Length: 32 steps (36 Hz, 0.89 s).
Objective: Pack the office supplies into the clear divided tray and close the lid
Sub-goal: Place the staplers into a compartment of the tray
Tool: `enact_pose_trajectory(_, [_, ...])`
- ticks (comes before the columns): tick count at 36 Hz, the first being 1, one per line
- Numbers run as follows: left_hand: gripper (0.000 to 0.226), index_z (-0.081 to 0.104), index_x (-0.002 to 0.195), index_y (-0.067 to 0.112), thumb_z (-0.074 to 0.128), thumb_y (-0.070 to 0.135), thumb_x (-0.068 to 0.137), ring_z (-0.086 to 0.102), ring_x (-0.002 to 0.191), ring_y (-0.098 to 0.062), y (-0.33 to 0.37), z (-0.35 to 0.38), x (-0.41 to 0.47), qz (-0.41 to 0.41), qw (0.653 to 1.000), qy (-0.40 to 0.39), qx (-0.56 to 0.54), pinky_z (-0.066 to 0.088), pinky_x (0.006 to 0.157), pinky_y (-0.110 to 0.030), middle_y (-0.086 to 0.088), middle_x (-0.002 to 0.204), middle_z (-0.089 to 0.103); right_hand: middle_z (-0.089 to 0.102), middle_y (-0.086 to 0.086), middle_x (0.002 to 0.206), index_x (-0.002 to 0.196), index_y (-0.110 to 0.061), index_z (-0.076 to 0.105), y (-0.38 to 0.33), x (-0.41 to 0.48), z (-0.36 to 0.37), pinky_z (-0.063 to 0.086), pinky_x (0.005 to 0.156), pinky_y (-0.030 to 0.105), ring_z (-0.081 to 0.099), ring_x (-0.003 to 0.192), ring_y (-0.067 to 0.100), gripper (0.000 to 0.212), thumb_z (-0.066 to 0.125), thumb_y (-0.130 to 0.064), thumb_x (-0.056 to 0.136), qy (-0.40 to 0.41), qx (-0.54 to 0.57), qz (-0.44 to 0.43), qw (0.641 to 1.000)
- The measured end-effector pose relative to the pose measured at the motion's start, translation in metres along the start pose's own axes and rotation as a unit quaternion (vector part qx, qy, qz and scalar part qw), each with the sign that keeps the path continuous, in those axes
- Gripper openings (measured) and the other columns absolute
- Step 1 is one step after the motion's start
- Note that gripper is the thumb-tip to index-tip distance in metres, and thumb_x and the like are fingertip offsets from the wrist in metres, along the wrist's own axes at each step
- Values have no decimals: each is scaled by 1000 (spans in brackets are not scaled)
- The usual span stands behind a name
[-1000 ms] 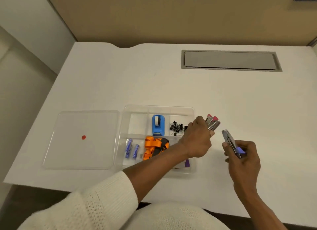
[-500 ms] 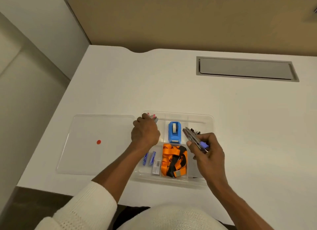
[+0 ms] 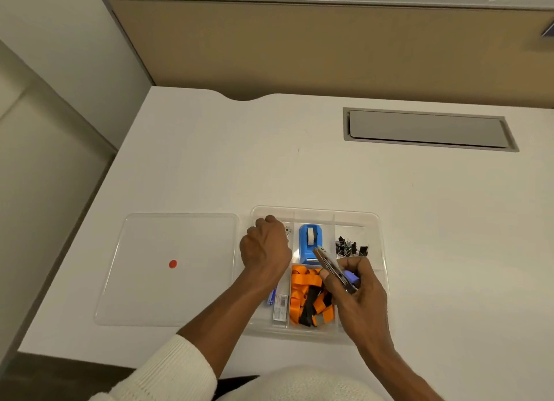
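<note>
Both hands over the clear divided tray (image 3: pixel 378 245) on the white desk (image 3: pixel 209 161).

Left hand (image 3: pixel 265 246) clenched in the far-left compartment, on small metal items barely visible; right hand (image 3: pixel 356 284) grasping a grey tool with purple part (image 3: pixel 332 267) above orange lanyard (image 3: pixel 302 295). Blue tape dispenser (image 3: pixel 310 243), black binder clips (image 3: pixel 350 248) inside. Lid (image 3: pixel 168 269) with red dot beside tray, off. Printing on small label (image 3: pixel 280 306) too small to read.
</note>
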<state>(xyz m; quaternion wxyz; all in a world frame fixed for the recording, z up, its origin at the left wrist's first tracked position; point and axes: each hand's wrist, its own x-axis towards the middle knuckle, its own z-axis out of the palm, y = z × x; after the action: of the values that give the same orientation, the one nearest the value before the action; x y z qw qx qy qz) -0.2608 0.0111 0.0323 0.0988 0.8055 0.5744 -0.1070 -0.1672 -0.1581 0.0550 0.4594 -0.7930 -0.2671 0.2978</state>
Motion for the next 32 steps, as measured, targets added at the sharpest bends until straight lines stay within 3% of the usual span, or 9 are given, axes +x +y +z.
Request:
enact_pose_trajectory(8, [47, 57, 126, 14, 61, 49, 96, 65, 101, -20, -43, -15, -8, -30, 995, 81, -50, 51, 71, -30, -6, 117, 63, 69, 3, 82, 103, -17, 60, -15, 13, 19, 62, 65, 49, 67, 71, 29, 15, 68, -28, 97, -10, -8, -13, 1000])
enact_pose_trajectory(11, [49, 57, 127, 14, 63, 50, 95, 69, 102, -21, -63, -12, -16, -74, 990, 56, -110, 52, 74, -29, -4, 119, 66, 68, 2, 97, 110, -16, 62, -24, 24, 35, 61, 73, 44, 67, 87, 24, 11, 64, -20, 100, -19, -27, -42, 999])
enact_pose_trajectory(13, [42, 61, 120, 16, 67, 49, 94, 68, 92, -17, -73, -8, -21, -100, 981, 27, -165, 48, 70, -27, -2, 112, 69, 67, 1, 105, 111, -16, 63, -30, 33, 47, 59, 77, 42, 65, 93, 21, 12, 65, -18, 100, -18, -48, -64, 997])
enact_pose_trajectory(17, [25, 66, 101, 22, 72, 45, 92, 63, 76, -11, -84, 0, -28, -109, 966, -26, -234, 49, 65, -24, 3, 95, 73, 61, 3, 107, 115, -15, 60, -41, 47, 79, 59, 73, 43, 63, 91, 20, 16, 61, -15, 99, -45, -88, -88, 991])
enact_pose_trajectory(21, [20, 66, 99, 22, 73, 40, 93, 66, 77, -14, -88, 4, -33, -99, 964, -28, -243, 50, 67, -24, 3, 92, 72, 56, 6, 104, 118, -14, 58, -44, 58, 109, 41, 60, 26, 53, 77, 13, 19, 57, -14, 99, -48, -182, -92, 978])
enact_pose_trajectory(26, [14, 66, 98, 22, 74, 33, 94, 64, 73, -13, -93, 9, -30, -80, 963, -24, -258, 47, 63, -22, 2, 91, 73, 57, 12, 108, 116, -10, 58, -49, 60, 133, 56, 73, 41, 63, 85, 27, 19, 56, -15, 98, -57, -226, -63, 970])
enact_pose_trajectory(32, [17, 56, 93, 26, 72, 31, 94, 62, 72, -14, -97, 17, -28, -58, 961, -28, -269, 44, 61, -22, 6, 85, 66, 57, 10, 123, 121, -12, 62, -54, 57, 142, 47, 76, 24, 59, 94, 20, 28, 65, -28, 98, -102, -256, -69, 959])
